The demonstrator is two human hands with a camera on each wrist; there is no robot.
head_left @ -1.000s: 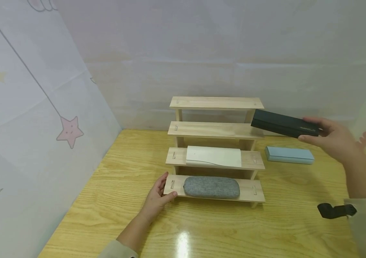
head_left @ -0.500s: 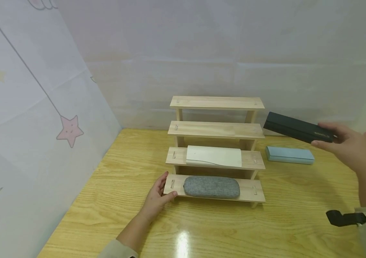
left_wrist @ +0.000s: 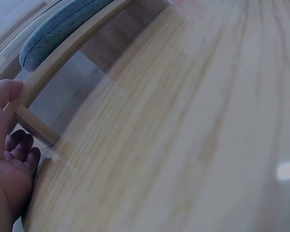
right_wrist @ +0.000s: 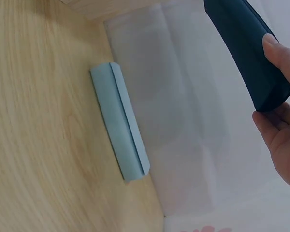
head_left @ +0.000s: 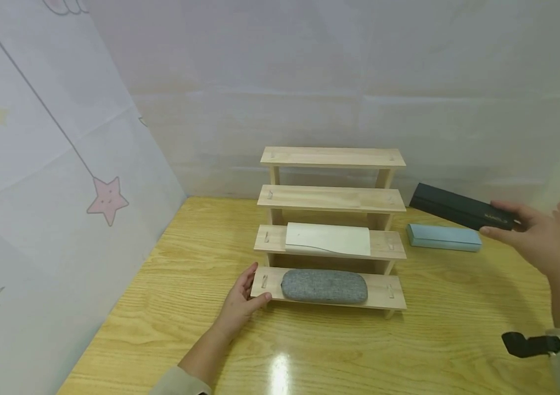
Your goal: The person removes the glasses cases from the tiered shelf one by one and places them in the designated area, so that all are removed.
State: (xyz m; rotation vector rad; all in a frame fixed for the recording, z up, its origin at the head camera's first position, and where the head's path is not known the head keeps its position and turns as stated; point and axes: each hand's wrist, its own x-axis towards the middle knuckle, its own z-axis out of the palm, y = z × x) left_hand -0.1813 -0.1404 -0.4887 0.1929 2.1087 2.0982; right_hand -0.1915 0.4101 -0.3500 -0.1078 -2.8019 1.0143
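My right hand [head_left: 539, 236] pinches one end of a long black glasses case [head_left: 458, 207], thumb on one face and fingers on the other. It is held in the air, right of a stepped wooden display rack [head_left: 331, 156]. Below and behind it, a light blue glasses case [head_left: 444, 237] lies on the table. At the rack's lowest step, my left hand [head_left: 238, 307] grips the left end, its thumb [left_wrist: 9, 92] on the board and fingers curled beneath. A grey fabric glasses case [head_left: 324, 286] sits on that step, and a white flap case [head_left: 328, 240] on the one above.
The wood-grain table [head_left: 161, 307] bears the rack and the blue case. White cloth [head_left: 309, 71] hangs close behind the rack, and a printed sheet [head_left: 38, 219] stands along the left. A black strap [head_left: 532, 345] sticks out from the right sleeve.
My right hand has moved right with the black case, away from the rack, then lowered slightly toward the blue case. The left hand stays at the rack.
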